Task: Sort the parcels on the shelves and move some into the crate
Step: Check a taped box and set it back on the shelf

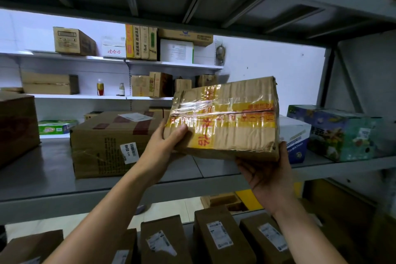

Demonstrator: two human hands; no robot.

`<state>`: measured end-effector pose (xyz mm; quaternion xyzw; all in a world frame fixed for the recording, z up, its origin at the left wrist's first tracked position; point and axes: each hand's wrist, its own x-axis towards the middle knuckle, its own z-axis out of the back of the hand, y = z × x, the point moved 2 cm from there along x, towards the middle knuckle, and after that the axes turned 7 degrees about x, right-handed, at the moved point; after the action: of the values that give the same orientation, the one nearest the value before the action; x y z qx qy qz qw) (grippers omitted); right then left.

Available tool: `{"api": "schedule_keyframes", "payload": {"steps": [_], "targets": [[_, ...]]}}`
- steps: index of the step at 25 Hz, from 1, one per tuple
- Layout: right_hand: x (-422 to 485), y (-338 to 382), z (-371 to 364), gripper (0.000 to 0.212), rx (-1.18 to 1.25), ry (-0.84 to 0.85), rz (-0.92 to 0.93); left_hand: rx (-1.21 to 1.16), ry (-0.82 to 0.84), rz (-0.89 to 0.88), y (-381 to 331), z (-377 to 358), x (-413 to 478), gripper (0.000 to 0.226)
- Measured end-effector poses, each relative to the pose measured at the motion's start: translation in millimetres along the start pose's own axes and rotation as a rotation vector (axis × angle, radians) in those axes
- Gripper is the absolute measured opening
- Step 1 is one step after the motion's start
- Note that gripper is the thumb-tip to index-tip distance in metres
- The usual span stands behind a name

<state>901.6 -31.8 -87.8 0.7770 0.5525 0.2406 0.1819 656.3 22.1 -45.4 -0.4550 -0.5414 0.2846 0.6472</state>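
Note:
I hold a worn cardboard parcel wrapped in clear tape with yellow and red print, tilted in the air above the grey metal shelf. My left hand grips its lower left corner, thumb on the front face. My right hand supports its lower right corner from underneath. No crate is in sight.
A large brown box with a 0246 label lies on the shelf to the left. A white box and a colourful printed box stand to the right. Several labelled brown parcels sit on the shelf below. White wall shelves behind carry more boxes.

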Motion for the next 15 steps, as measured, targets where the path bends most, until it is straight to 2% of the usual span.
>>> {"api": "schedule_keyframes", "payload": {"steps": [3, 9, 12, 15], "targets": [[-0.2, -2.5, 3.6, 0.063, -0.020, -0.001, -0.010, 0.007, 0.066, 0.005, 2.1, -1.5, -2.5, 0.063], [8.5, 3.9, 4.8, 0.038, -0.118, 0.010, 0.047, 0.074, 0.023, -0.133, 0.6, -5.9, -7.6, 0.048], [8.2, 11.8, 6.9, 0.038, -0.174, 0.058, 0.026, 0.143, 0.017, -0.169, 2.5, -0.3, -6.1, 0.050], [10.2, 11.3, 18.9, 0.049, -0.223, 0.062, 0.050, 0.311, -0.017, -0.180, 7.5, -0.5, -5.7, 0.051]]}}
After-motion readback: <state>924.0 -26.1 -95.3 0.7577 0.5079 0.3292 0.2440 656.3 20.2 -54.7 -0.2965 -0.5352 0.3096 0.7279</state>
